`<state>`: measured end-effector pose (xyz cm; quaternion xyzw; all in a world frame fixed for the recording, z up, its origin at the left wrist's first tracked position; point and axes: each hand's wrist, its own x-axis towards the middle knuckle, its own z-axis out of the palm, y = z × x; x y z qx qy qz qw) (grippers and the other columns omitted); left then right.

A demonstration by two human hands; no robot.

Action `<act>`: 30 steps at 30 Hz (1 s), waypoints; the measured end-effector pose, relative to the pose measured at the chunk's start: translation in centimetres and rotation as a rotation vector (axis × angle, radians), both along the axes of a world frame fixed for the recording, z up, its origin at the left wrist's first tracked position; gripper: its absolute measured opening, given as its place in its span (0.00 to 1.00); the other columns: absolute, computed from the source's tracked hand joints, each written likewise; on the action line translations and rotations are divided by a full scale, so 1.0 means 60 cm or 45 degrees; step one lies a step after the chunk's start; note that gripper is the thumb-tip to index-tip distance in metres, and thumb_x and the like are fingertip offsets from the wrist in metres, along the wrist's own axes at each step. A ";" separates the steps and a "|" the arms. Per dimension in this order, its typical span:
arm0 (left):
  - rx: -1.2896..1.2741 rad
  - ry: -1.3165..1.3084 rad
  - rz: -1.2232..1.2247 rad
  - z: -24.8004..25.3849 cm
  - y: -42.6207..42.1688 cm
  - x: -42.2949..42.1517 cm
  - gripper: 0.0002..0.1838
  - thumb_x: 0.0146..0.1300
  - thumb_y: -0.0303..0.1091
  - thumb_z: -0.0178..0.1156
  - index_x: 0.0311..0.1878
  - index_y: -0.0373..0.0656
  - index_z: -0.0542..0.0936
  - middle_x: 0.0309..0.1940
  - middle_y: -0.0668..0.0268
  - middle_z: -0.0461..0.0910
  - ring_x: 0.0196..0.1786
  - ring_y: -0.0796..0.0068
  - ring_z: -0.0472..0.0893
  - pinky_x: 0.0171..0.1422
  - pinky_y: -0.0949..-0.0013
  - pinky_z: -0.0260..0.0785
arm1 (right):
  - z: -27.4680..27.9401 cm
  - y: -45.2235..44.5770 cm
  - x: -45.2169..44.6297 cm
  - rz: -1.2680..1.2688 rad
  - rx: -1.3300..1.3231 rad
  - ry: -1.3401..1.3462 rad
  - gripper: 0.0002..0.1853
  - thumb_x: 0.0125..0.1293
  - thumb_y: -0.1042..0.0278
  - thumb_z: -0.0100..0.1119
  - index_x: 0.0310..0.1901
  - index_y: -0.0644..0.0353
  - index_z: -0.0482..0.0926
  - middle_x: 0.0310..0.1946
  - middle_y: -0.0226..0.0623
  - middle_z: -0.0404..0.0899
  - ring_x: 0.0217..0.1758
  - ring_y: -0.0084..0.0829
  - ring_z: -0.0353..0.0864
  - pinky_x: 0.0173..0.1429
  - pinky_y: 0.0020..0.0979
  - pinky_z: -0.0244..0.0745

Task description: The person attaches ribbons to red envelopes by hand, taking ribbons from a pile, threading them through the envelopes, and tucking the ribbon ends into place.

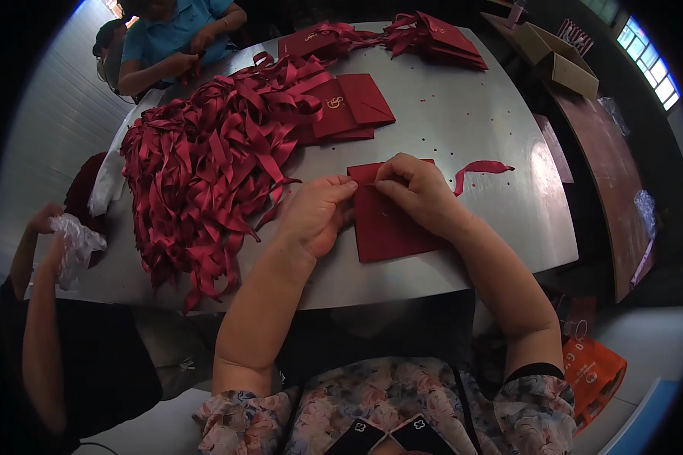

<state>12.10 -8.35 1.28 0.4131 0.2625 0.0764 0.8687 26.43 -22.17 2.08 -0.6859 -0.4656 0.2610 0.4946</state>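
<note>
A dark red paper bag lies flat on the metal table in front of me. My left hand is at its upper left edge, thumb and fingers closed on that edge. Over the bag's top, my right hand has its thumb and forefinger pinched together; what they hold is too small to make out. A red ribbon stretches out to the right of my right hand. To the left of the bag is a big heap of red ribbons.
Red bags with gold print lie behind the heap, and more bags at the far edge. A person in blue works across the table; another person's hands are at the left. An open cardboard box stands far right.
</note>
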 end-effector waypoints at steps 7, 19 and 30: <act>-0.035 -0.035 0.025 -0.003 -0.001 0.006 0.08 0.72 0.33 0.55 0.46 0.39 0.78 0.44 0.65 0.82 0.48 0.72 0.81 0.58 0.63 0.71 | -0.009 -0.002 0.008 0.138 0.075 -0.261 0.03 0.65 0.75 0.60 0.38 0.64 0.77 0.32 0.31 0.77 0.36 0.21 0.73 0.43 0.26 0.71; 0.106 -0.230 -0.012 0.014 0.000 0.002 0.09 0.67 0.25 0.58 0.49 0.34 0.77 0.41 0.63 0.83 0.43 0.76 0.82 0.54 0.73 0.74 | 0.012 0.000 0.007 0.045 0.040 0.029 0.04 0.68 0.73 0.58 0.38 0.65 0.76 0.27 0.31 0.78 0.33 0.19 0.76 0.40 0.27 0.74; 0.017 -0.339 0.044 0.024 -0.018 0.016 0.07 0.66 0.22 0.55 0.46 0.34 0.76 0.40 0.62 0.83 0.43 0.75 0.82 0.56 0.71 0.75 | 0.014 0.001 -0.002 -0.026 0.099 0.390 0.06 0.70 0.71 0.57 0.38 0.64 0.75 0.29 0.28 0.77 0.31 0.18 0.76 0.36 0.25 0.74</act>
